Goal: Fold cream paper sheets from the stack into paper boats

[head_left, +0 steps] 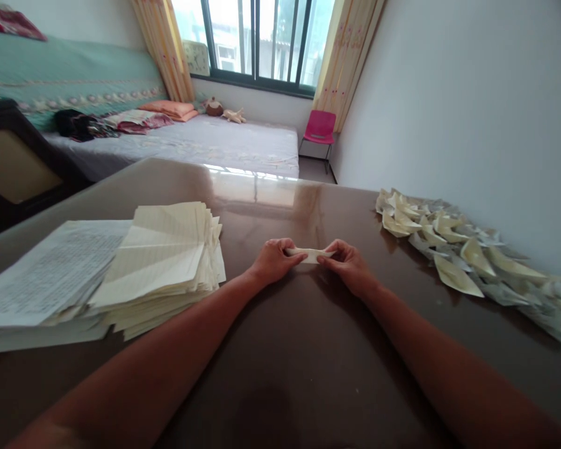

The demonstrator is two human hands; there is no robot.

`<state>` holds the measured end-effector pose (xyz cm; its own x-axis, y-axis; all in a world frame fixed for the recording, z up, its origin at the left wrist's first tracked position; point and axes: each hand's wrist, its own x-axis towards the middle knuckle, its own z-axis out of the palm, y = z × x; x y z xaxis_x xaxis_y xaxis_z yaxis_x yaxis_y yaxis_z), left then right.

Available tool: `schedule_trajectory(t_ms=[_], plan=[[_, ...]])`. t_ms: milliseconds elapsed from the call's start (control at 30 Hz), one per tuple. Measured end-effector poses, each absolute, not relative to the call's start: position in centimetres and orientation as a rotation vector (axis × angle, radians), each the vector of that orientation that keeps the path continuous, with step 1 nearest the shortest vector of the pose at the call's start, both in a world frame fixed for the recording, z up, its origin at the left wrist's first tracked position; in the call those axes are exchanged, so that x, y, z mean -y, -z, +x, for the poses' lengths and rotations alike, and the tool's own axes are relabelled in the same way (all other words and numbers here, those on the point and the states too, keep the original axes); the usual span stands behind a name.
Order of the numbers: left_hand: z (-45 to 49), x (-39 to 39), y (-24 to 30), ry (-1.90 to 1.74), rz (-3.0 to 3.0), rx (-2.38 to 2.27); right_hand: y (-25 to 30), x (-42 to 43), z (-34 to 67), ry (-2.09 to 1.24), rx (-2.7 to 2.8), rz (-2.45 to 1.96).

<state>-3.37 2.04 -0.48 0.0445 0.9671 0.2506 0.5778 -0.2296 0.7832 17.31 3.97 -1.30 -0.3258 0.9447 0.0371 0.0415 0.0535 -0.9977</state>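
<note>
Just above the middle of the brown table, a small folded piece of cream paper [311, 255] is stretched between my two hands. My left hand [275, 259] pinches its left end between thumb and fingers. At the right end, my right hand [348, 265] grips it the same way. The paper looks narrow and partly folded; its ends are hidden by my fingers. Left of my hands lies a stack of cream lined sheets [156, 249]. Many folded paper boats [453, 274] are heaped to the right.
Written white sheets [51, 274] lie beside the lined stack on the glossy table [280, 374]. A white wall [472, 106] runs along the right side. Beyond the table are a bed [243, 143], a pink chair [320, 126] and a dark wooden chair [23, 162] at left.
</note>
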Motion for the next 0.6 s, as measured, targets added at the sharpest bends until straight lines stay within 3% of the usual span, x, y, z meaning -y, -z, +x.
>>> schedule_trajectory(t_ms=[167, 400, 600], plan=[[-3.3, -2.4, 0.8, -1.157, 1.838, -1.508, 1.2, -4.1, 17.0, -1.262, 1.494, -0.975], [-3.7, -2.5, 0.7, -0.893, 2.005, -1.376, 1.8, -4.0, 16.9, -1.114, 1.595, -1.01], [-3.4, -2.5, 1.0, -0.897, 2.053, -1.377, 0.6, -4.3, 17.4, -1.181, 1.768, -1.131]])
